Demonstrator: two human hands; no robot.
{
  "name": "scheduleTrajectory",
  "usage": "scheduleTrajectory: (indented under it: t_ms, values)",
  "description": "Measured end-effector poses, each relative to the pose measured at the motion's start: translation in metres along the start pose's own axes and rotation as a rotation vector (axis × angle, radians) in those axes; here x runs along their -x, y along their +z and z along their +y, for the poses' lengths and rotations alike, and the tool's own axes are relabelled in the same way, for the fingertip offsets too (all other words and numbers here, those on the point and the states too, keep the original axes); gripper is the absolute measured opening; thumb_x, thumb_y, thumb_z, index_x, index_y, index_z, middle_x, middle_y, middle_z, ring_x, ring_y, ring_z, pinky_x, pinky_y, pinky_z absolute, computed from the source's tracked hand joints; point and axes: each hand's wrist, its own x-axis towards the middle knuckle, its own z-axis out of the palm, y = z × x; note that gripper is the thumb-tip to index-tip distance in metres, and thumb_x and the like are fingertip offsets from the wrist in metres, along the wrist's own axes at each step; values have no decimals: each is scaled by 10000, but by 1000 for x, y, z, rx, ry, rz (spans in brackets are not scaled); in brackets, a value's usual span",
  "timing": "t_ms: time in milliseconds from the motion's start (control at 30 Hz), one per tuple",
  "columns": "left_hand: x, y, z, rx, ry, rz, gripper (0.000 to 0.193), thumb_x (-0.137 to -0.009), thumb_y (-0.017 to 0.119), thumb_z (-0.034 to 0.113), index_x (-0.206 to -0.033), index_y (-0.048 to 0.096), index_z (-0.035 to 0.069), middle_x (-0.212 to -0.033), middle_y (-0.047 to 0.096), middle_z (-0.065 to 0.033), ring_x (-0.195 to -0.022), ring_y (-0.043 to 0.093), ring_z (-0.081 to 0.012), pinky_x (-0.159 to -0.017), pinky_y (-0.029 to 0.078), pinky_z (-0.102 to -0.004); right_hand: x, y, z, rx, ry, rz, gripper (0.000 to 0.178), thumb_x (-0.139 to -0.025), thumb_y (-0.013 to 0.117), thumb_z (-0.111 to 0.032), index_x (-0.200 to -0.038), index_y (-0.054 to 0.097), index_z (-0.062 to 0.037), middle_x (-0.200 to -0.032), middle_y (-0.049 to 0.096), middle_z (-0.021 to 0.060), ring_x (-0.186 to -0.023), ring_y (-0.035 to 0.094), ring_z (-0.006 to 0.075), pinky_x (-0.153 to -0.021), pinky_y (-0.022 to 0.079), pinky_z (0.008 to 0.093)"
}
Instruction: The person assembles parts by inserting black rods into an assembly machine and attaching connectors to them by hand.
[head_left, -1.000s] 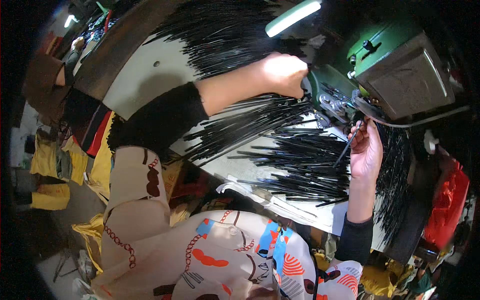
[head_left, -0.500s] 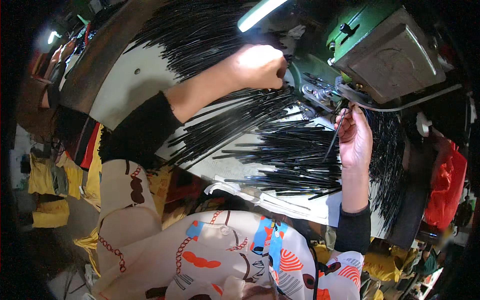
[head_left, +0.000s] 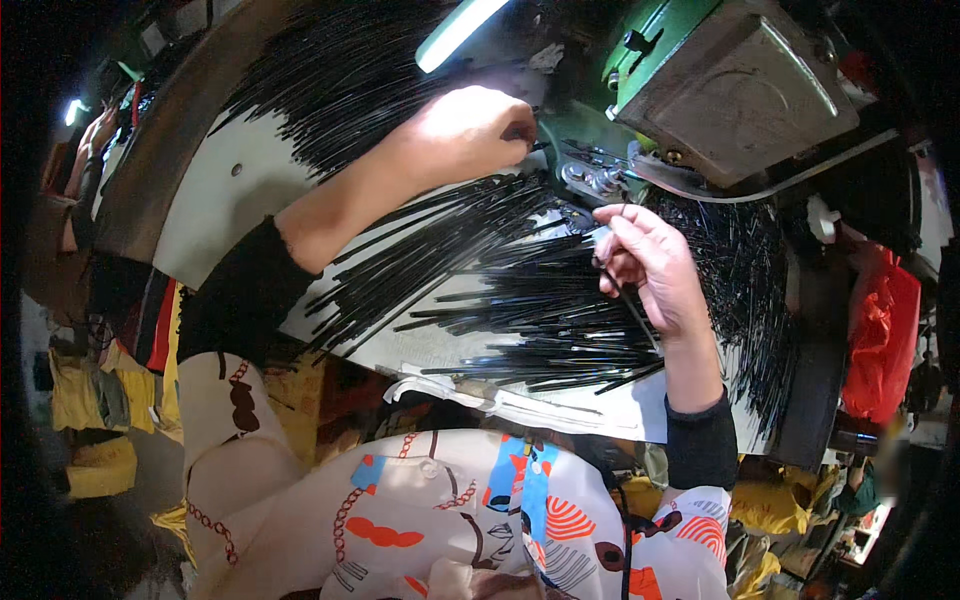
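My left hand (head_left: 478, 130) is closed, its curled fingers beside the metal working parts (head_left: 593, 178) of a green and grey machine (head_left: 745, 95). What those fingers grip, if anything, is hidden. Just below the working parts, my right hand (head_left: 655, 262) pinches a thin black rod (head_left: 636, 315) that slants down past the palm. Loose black rods like it lie under and around both hands: one bundle (head_left: 430, 245) fans out below my left forearm, and another pile (head_left: 540, 325) spreads to the left of my right wrist.
A large heap of black rods (head_left: 330, 80) lies at the far left, and more rods (head_left: 735, 300) lie right of my right hand. A bright tube lamp (head_left: 460, 35) hangs above. A curved metal bar (head_left: 800, 180) juts from the machine. Red plastic bag (head_left: 882, 340) hangs at the right.
The whole view has shifted a little. My right hand has turned and moved left, closer to the working parts, with the rod still pinched. My left hand stays beside the machine.
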Motion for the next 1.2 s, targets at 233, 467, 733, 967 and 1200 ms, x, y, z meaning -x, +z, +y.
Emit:
scheduleTrajectory:
  t_ms: [233,467,733,967,1200]
  values:
    - [-4,-4,26,481,-198,-218,342,-830,608,270,-1030,625,-7,-754,639,-65,-550,545,-78,-472,455,-230,-3,9,-8,175,-8,-37,264,-924,481,-188,-1080,539,17,-711,600,66,-506,565,88,-439,404,164]
    - [-7,5,36,606,-212,-259,368,-834,611,286,-1048,622,-13,-758,635,-59,-526,517,-79,-453,431,-230,-3,14,-3,181,11,-57,265,-931,470,-185,-1097,521,16,-705,597,59,-487,555,78,-427,405,163]
    - [-10,5,44,642,-224,-243,388,-823,626,305,-1043,624,-15,-781,643,-70,-530,515,-78,-449,424,-226,-4,11,-5,165,-30,-40,252,-932,468,-177,-1088,530,10,-707,596,55,-489,557,82,-430,401,169]
    - [-13,5,48,610,-211,-204,397,-815,631,315,-1040,627,-12,-787,639,-67,-488,484,-76,-448,417,-225,-5,7,-6,154,-77,-32,249,-935,459,-180,-1089,535,0,-711,598,55,-494,564,91,-433,399,171]
    - [-14,4,50,621,-186,-225,395,-816,631,322,-1039,631,-4,-784,636,-62,-486,479,-75,-454,422,-230,-6,5,-5,204,-69,-15,251,-932,462,-184,-1090,535,-3,-701,596,53,-480,561,92,-426,398,172]
